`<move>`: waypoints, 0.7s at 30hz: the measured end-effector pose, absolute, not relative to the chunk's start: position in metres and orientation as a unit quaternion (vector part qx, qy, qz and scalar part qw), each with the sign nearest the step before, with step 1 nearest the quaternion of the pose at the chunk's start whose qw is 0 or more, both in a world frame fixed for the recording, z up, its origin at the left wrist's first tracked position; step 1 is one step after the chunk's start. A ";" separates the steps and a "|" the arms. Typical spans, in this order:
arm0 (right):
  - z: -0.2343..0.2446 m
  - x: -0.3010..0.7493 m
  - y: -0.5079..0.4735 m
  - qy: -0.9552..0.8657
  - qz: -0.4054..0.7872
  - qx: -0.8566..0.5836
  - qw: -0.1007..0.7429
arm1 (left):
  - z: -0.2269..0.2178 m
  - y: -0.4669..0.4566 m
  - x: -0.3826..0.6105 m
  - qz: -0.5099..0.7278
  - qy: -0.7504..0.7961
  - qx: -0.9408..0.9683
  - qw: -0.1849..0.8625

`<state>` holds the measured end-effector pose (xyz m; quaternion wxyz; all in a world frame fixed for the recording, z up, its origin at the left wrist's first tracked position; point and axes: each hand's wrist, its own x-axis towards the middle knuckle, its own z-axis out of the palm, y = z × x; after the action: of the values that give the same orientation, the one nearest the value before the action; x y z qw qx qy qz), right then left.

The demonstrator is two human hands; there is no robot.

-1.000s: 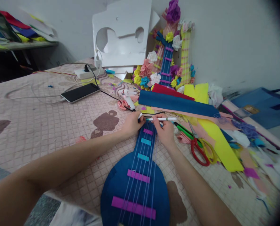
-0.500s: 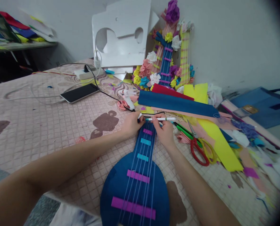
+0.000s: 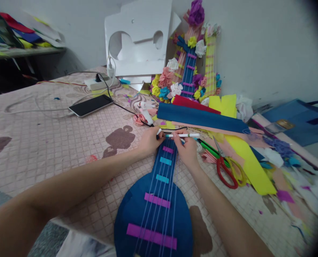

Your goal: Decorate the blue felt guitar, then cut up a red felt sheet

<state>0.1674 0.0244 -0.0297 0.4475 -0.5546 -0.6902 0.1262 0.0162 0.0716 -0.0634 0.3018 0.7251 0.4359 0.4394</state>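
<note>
A blue toy guitar (image 3: 132, 210) lies in front of me, its neck pointing away. Pale strings run over its magenta and light-blue cross strips. My right hand (image 3: 185, 144) pinches a slim white stick (image 3: 192, 135) with a teal part, held crosswise over the top of the neck. Just to its left, my left hand (image 3: 150, 140) is closed at the neck's end, fingers pressed together around a short white piece (image 3: 159, 131) with a dark end. Whether this piece joins the stick is hidden by my fingers.
Red-handled scissors (image 3: 226, 174) and yellow paper (image 3: 251, 166) lie at the right. Beyond my hands are a blue strip (image 3: 201, 117) and a white glue gun (image 3: 145, 112). A phone (image 3: 91, 106) charges at left. Flower-decorated guitars (image 3: 188, 73) lean on the wall.
</note>
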 end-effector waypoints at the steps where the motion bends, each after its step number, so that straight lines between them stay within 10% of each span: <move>1: -0.030 0.168 0.024 -0.691 0.126 -0.554 0.447 | -0.064 0.072 0.016 0.439 0.435 0.726 0.301; 21: -0.029 0.169 0.024 -0.691 0.120 -0.551 0.453 | -0.061 0.070 0.016 0.435 0.438 0.726 0.303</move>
<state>0.1690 0.0238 -0.0293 0.4530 -0.5508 -0.6906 0.1204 0.0162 0.0704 -0.0608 0.3027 0.7260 0.4380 0.4353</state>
